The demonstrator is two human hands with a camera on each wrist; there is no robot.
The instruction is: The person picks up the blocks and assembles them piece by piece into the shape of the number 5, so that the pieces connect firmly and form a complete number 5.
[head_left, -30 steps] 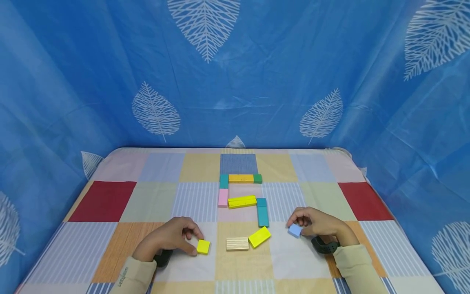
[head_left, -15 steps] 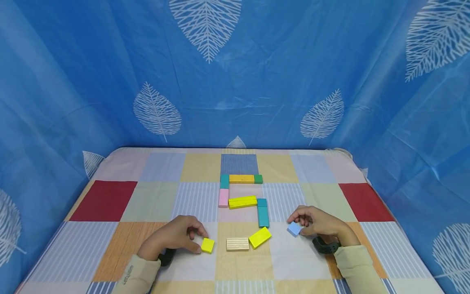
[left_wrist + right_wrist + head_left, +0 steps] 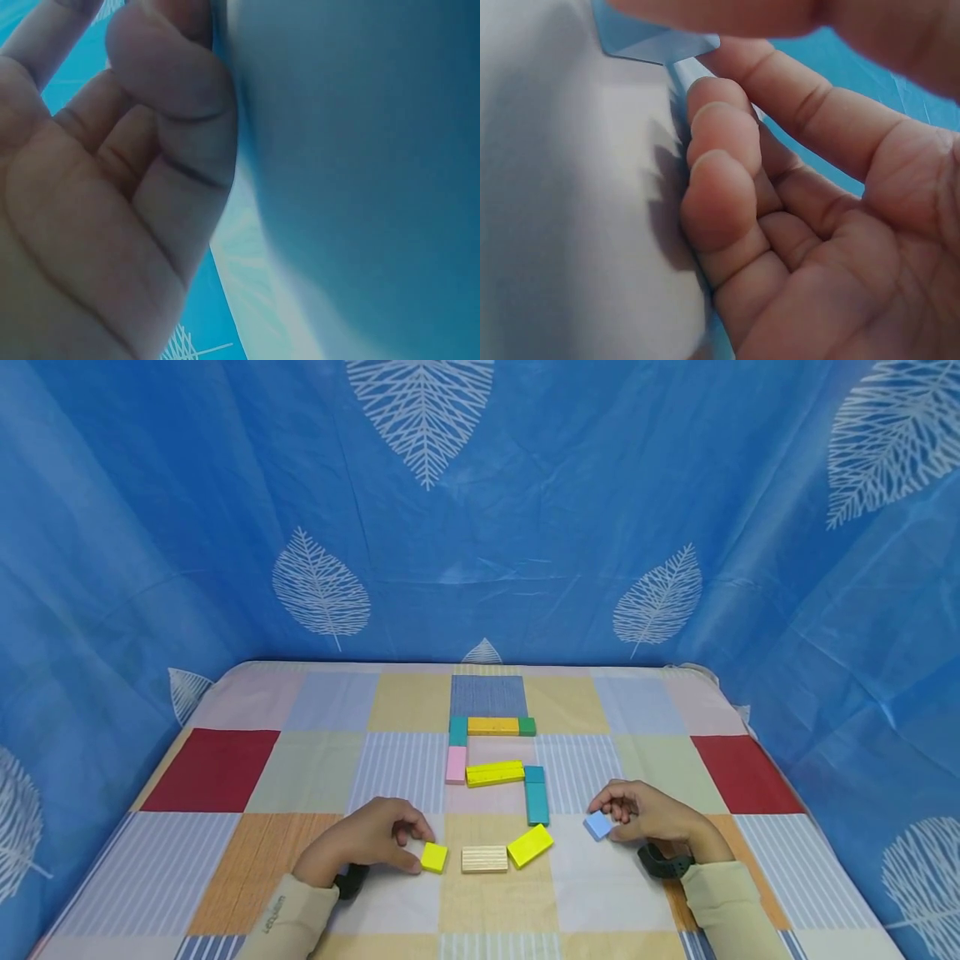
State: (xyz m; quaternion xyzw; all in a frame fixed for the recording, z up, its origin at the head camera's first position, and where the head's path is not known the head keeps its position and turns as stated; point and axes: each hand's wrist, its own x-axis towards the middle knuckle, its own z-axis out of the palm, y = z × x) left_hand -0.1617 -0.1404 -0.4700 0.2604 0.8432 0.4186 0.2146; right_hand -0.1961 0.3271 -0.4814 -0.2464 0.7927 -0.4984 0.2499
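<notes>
My left hand (image 3: 378,835) pinches a small square yellow block (image 3: 434,857) between thumb and forefinger, low over the tablecloth. In the left wrist view the curled fingers (image 3: 187,135) show, but that block is hidden. On the other side, my right hand (image 3: 648,814) holds a small light blue block (image 3: 597,826) by its edges, thumb against one side and forefinger against the other. The right wrist view has the blue block (image 3: 641,37) at its top edge, partly covered by the thumb. Between the hands lie a ridged wooden block (image 3: 484,859) and a tilted yellow block (image 3: 530,846).
Beyond them, teal (image 3: 537,802), yellow (image 3: 495,773), pink (image 3: 456,764), orange (image 3: 492,727) and green (image 3: 527,727) blocks form an S-like line. A patchwork cloth (image 3: 300,768) covers the table. Blue leaf-patterned curtains (image 3: 480,552) enclose the back and sides.
My left hand has slid right with the small yellow block, bringing it nearer the wooden block. The light blue block has shifted slightly left and away in my right hand.
</notes>
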